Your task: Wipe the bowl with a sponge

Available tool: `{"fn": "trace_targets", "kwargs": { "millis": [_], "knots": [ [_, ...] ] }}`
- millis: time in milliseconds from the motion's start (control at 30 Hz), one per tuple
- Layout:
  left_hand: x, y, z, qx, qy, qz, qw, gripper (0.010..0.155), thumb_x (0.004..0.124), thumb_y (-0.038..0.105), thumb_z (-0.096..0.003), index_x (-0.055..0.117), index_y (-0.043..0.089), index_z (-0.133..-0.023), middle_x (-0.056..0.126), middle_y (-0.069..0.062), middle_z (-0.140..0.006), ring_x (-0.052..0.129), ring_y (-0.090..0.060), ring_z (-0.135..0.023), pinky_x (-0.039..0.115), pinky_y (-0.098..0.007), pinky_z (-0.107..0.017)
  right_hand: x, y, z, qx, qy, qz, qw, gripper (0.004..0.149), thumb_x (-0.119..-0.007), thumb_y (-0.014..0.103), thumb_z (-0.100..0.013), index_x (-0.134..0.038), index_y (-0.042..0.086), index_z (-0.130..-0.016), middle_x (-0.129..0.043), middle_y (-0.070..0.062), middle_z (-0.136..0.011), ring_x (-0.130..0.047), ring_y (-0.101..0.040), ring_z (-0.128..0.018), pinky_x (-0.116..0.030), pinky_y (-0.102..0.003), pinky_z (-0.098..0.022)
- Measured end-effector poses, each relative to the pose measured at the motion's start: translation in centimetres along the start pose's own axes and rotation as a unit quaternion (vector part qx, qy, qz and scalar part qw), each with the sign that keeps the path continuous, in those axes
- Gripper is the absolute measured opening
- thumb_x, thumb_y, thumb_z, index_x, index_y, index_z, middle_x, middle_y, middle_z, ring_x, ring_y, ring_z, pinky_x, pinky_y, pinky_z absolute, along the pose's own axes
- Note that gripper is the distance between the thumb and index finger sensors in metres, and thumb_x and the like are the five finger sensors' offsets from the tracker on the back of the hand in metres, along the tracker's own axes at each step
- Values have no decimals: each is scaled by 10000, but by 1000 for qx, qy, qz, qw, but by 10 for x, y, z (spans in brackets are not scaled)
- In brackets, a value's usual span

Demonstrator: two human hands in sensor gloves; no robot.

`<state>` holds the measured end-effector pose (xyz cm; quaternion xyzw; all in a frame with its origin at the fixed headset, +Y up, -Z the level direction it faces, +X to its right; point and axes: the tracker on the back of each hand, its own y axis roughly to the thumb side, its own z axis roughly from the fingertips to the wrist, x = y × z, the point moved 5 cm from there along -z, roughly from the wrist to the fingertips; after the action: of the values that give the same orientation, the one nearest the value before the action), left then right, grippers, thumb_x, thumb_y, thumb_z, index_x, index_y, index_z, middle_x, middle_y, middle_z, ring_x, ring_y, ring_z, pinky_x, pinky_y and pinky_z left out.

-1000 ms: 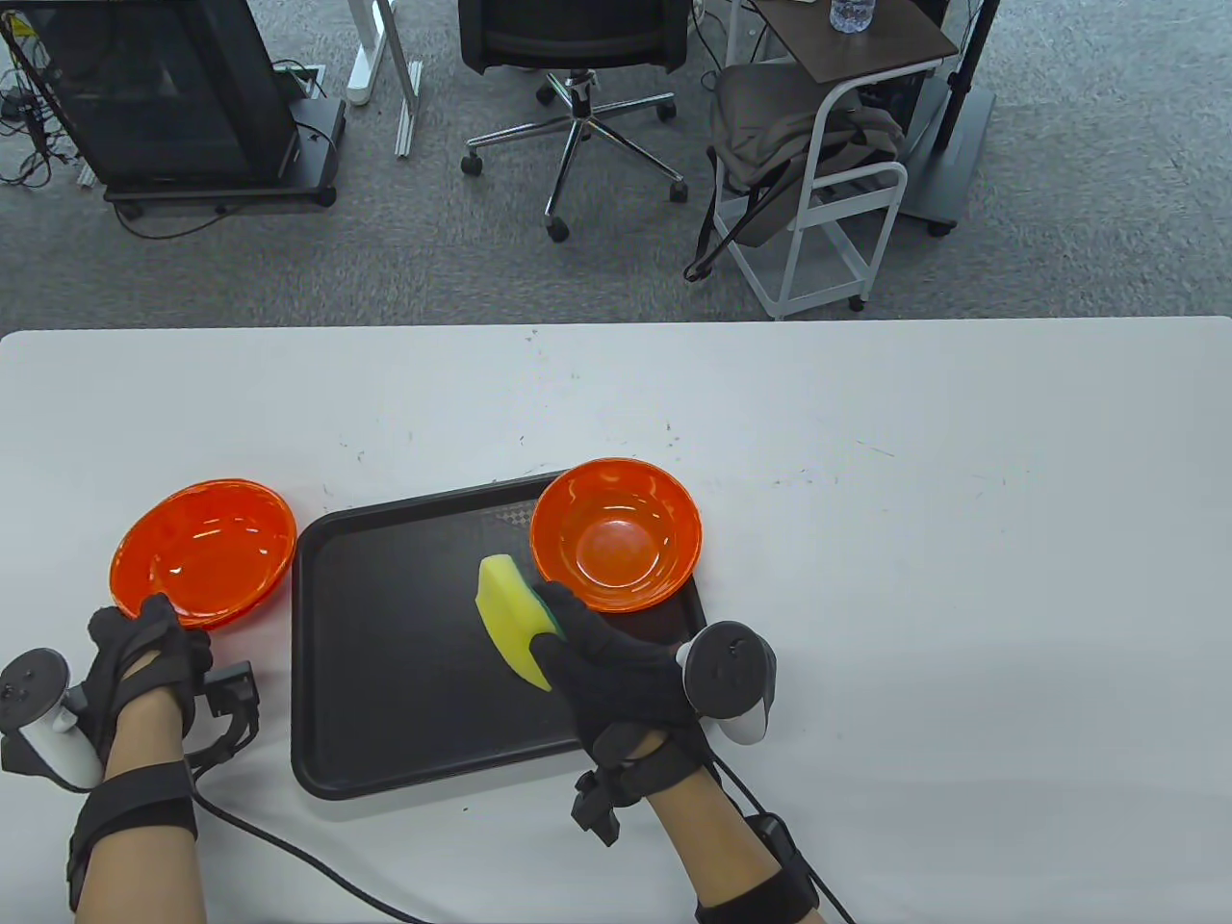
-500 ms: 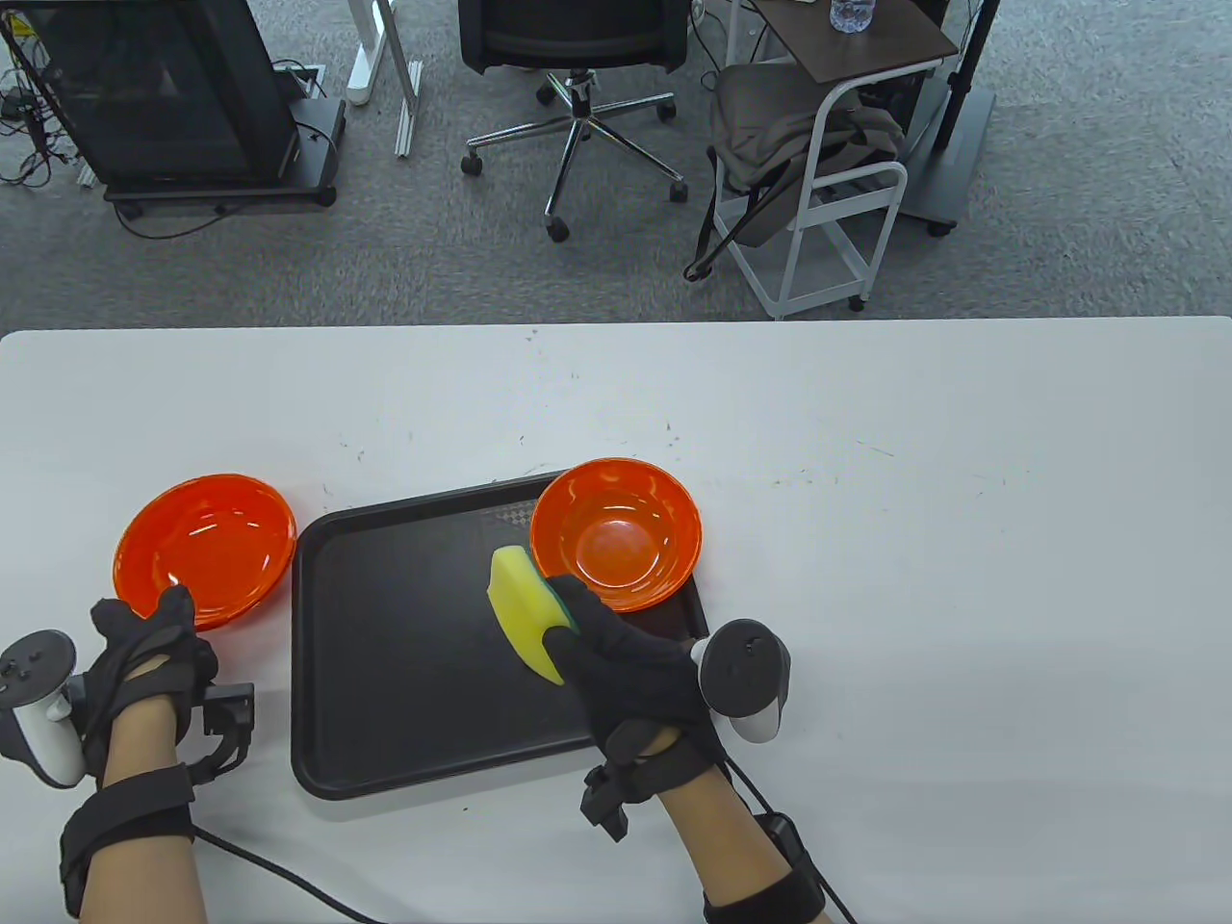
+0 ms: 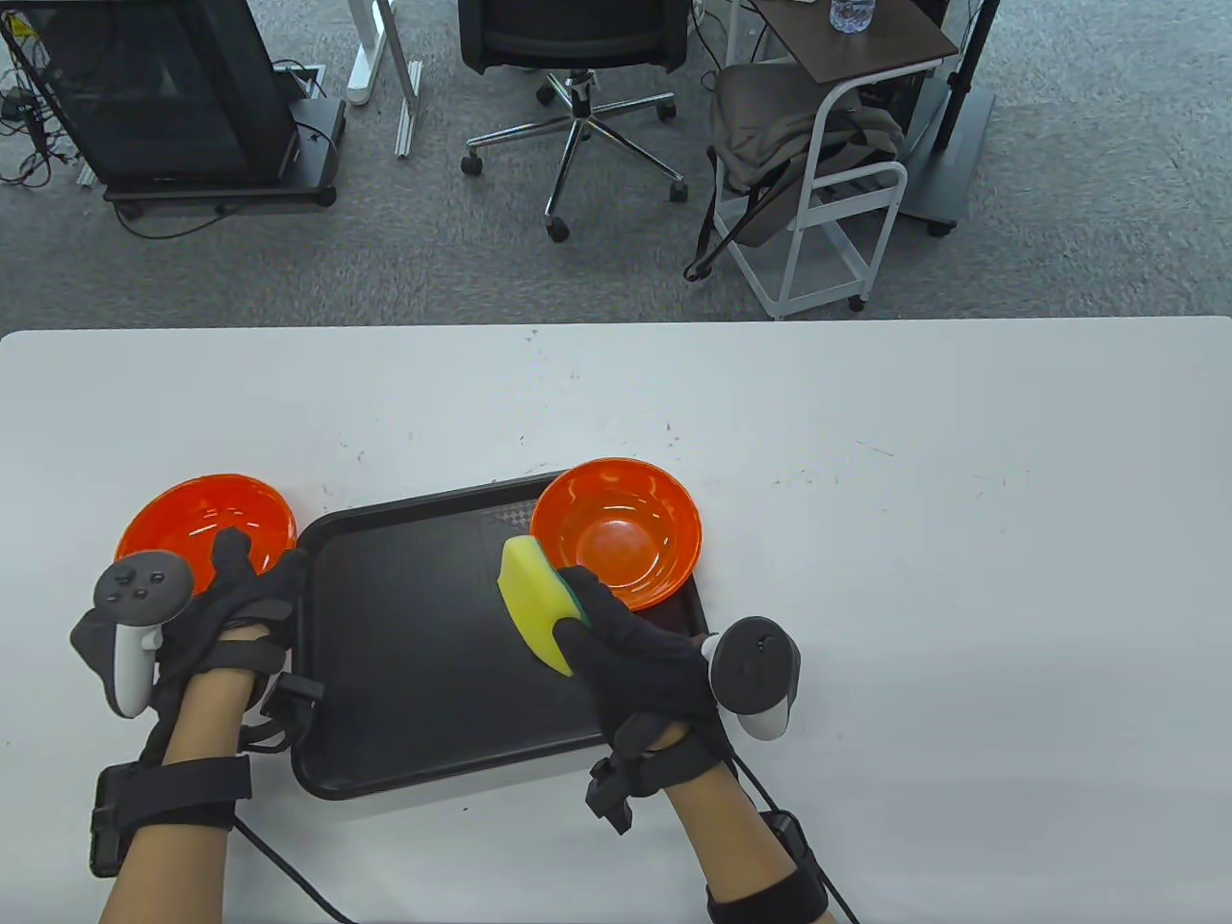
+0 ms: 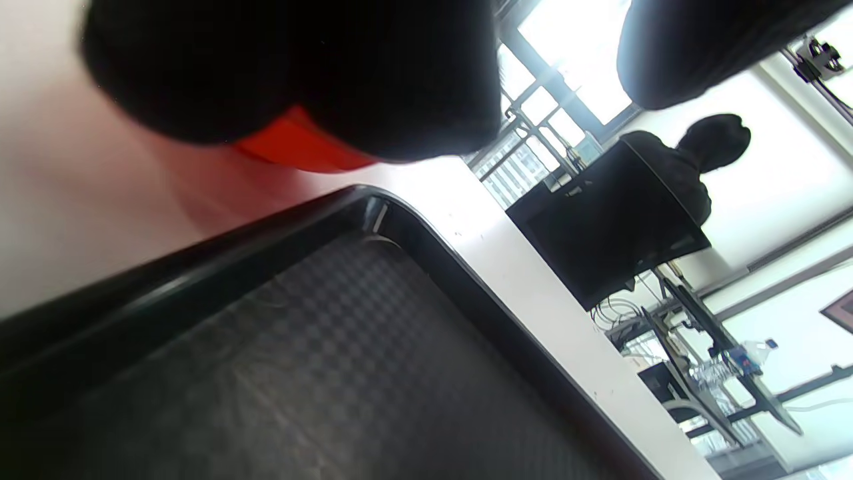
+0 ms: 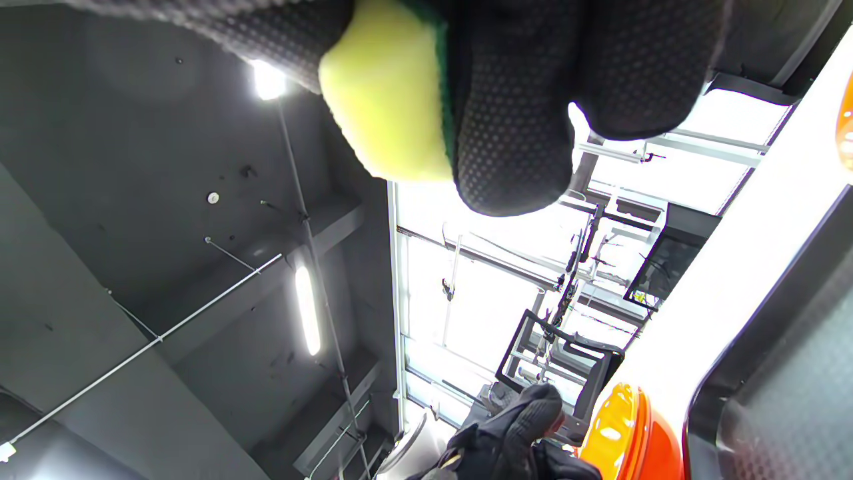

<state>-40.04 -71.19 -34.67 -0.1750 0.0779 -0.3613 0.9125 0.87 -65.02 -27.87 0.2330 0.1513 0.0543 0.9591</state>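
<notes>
Yellow foam sponge (image 3: 535,604) is clenched in the right hand's (image 3: 643,664) grip beside the orange plastic bowl (image 3: 616,532) on the black tray (image 3: 404,664); unbraced (left hand (image 3: 236,602) relaxed, holding nothing), the bowl could skid.

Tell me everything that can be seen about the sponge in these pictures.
The sponge is a thick yellow block with rounded corners and a thin dark green scouring layer on one face. It looks soft and foamy. The right hand grips it, gloved fingers curled over the green side, so its near end is hidden. It is tilted on edge above the black tray, next to the rim of the orange bowl on the tray.
</notes>
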Motion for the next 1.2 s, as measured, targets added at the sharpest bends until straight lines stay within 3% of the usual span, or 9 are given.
{"fn": "trace_targets", "kwargs": {
  "millis": [200,300,433,600,867,1200],
  "knots": [
    [52,52,-7,37,-64,-18,997,884,784,635,-509,302,180,-1095,826,-145,-713,970,-178,-333,884,-355,-259,5,0,0,0,-8,0,1000,534,-686,355,-643,-489,5,-995,-815,-268,-886,-993,-319,-633,-775,-560,-510],
    [92,70,-8,43,-107,-10,993,952,798,653,-504,236,145,-1081,791,-168,-757,964,-215,-392,875,-386,-305,7,0,0,-2,-10,2,1000,534,-686,355,-643,-489,4,-995,-816,-268,-886,-994,-318,-632,-776,-559,-511],
    [148,80,-6,33,-180,11,983,983,795,671,-504,207,127,-1075,764,-177,-790,955,-233,-437,866,-399,-339,7,-3,0,-6,-9,5,1000,533,-687,353,-643,-490,5,-995,-817,-268,-885,-993,-320,-631,-776,-560,-509],
    [195,89,-6,33,-204,22,978,992,797,680,-500,216,118,-1075,780,-170,-780,959,-227,-430,867,-389,-327,12,-2,0,-6,-17,5,1000,534,-686,354,-644,-489,4,-996,-816,-268,-885,-994,-318,-632,-776,-560,-510],
    [229,91,-13,13,-228,68,971,931,802,624,-514,317,40,-1053,894,-136,-681,1015,-185,-314,900,-334,-224,17,-3,0,-7,-26,1,1000,533,-686,353,-643,-490,4,-995,-815,-268,-886,-992,-320,-633,-776,-561,-509],
    [233,89,-17,-16,-232,126,964,692,753,427,-543,458,57,-1048,952,-93,-585,1048,-151,-251,923,-314,-189,20,-2,0,-8,-32,1,999,534,-685,353,-644,-488,4,-996,-814,-268,-887,-992,-321,-633,-775,-560,-511]
  ]
}}
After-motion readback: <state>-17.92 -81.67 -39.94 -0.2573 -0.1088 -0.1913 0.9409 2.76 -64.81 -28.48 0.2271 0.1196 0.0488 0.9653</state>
